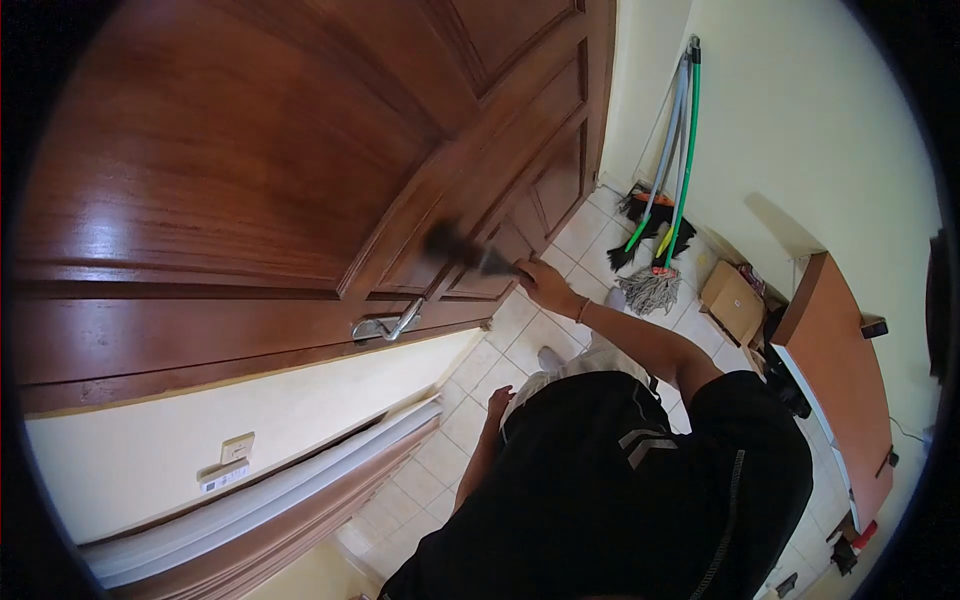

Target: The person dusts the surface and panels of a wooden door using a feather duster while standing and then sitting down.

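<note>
Though near door (250, 150), brush (458, 247) with room

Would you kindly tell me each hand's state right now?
Left hand: too small to tell open or closed.
Right hand: closed on a dark brush.
</note>
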Available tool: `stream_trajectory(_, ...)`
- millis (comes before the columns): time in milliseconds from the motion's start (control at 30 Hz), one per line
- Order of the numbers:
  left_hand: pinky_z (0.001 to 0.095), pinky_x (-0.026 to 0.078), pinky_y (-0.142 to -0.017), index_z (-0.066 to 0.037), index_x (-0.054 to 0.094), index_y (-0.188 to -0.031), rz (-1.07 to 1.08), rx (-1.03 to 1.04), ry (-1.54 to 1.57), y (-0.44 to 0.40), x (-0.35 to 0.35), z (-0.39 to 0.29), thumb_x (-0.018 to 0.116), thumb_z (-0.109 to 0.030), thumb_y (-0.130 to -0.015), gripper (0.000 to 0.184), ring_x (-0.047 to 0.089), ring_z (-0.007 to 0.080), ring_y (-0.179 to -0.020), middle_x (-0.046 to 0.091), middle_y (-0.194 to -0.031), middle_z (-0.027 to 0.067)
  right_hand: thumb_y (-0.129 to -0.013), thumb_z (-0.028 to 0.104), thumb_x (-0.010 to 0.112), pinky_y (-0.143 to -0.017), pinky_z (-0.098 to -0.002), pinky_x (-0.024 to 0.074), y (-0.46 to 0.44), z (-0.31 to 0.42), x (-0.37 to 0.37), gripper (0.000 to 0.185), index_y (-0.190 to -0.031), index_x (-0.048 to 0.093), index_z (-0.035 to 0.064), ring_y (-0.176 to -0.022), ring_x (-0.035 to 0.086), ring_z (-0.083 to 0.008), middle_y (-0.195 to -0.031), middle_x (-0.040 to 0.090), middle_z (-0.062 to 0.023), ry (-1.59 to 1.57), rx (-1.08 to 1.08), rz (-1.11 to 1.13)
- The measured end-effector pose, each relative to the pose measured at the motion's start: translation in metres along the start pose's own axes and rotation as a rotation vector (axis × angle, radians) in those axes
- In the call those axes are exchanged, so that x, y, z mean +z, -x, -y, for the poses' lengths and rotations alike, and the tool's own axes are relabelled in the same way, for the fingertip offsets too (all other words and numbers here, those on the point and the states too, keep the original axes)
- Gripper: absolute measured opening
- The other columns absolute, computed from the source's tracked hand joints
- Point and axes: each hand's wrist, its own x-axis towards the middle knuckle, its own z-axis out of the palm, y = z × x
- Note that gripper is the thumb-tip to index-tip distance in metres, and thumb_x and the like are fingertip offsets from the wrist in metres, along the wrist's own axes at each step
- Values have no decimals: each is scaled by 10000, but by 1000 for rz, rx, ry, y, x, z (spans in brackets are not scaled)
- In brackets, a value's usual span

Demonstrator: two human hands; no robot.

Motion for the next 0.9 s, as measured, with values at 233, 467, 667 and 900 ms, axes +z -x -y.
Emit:
stream_trajectory(233, 385, 484, -1097, -118, 698, -1311, 31, -205, 301, 4, 5, 2, 540, -318, -986, 413, 626, 291, -1269, 679, -1354, 120, -900, 95, 614, -842, -509, 507, -58, -75, 52, 275, -1169, 656, 51, -950, 630, -461, -1053, 673, -206, -134, 306, -280)
stream_trajectory(467, 376, 488, -1077, -151, 683, -1337, -21, -19, 356, 15, 7, -1, 430, -260, -1018, 422, 626, 289, -1265, 676, -1366, 87, -952, 186, 608, -886, -506, 537, -78, -68, 55, 261, -1135, 698, 24, -1006, 673, -448, -1072, 705, -252, -87, 282, 31)
stream_trajectory(667, 382, 500, -1061, -144, 678, -1345, -151, 146, 312, 29, -7, -14, 441, -252, -1027, 411, 618, 275, -1265, 682, -1347, 96, -999, 230, 653, -780, -379, 565, -78, -44, 85, 256, -1044, 741, -6, -856, 742, -235, -932, 774, -138, -313, 387, 123)
stream_trajectory(900, 362, 522, -1033, -90, 676, -1329, -122, -159, 526, 24, -7, -10, 437, -228, -1043, 397, 674, 279, -1188, 707, -1301, 129, -1023, 220, 677, -756, -297, 571, -74, -49, 122, 226, -1089, 711, 7, -839, 721, -145, -933, 763, -58, -795, 548, 189)
